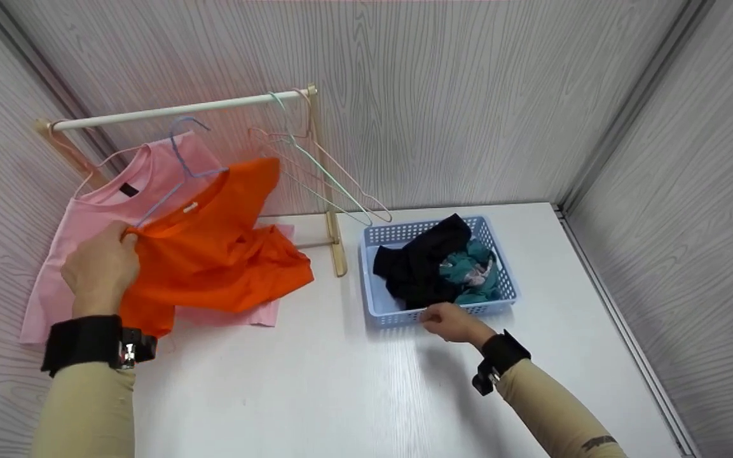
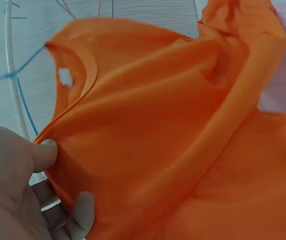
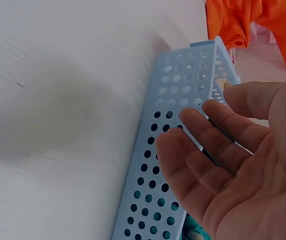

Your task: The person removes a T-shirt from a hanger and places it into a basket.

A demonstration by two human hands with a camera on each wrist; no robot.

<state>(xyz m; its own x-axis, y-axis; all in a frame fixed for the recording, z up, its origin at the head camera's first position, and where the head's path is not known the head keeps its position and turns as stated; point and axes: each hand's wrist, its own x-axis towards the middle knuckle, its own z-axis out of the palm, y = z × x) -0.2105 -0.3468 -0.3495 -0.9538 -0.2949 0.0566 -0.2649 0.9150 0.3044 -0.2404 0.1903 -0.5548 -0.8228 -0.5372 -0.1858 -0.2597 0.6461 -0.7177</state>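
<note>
Pale grained walls [image 1: 436,95] enclose a white tabletop [image 1: 290,381] with a rack [image 1: 175,111] at far left. The bright orange shirt [image 1: 207,254], softly creased, is at left, a blue hanger [image 1: 177,149] jutting from its neck, its shoulder edge grasped in the fingers of the left hand [image 1: 102,261]; the right hand [image 1: 452,322], fingers loosely curved, holding nothing, is by the blue basket's near rim [image 1: 398,319].

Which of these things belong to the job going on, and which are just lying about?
Seemingly in the job:
Orange shirt, pinched by the left hand
Blue hanger, at the shirt's neckline
Basket, beside the right hand

Not being handled:
Pink shirt, hanging on the rack
Green hanger
Black garment and teal garment, in the basket
</note>
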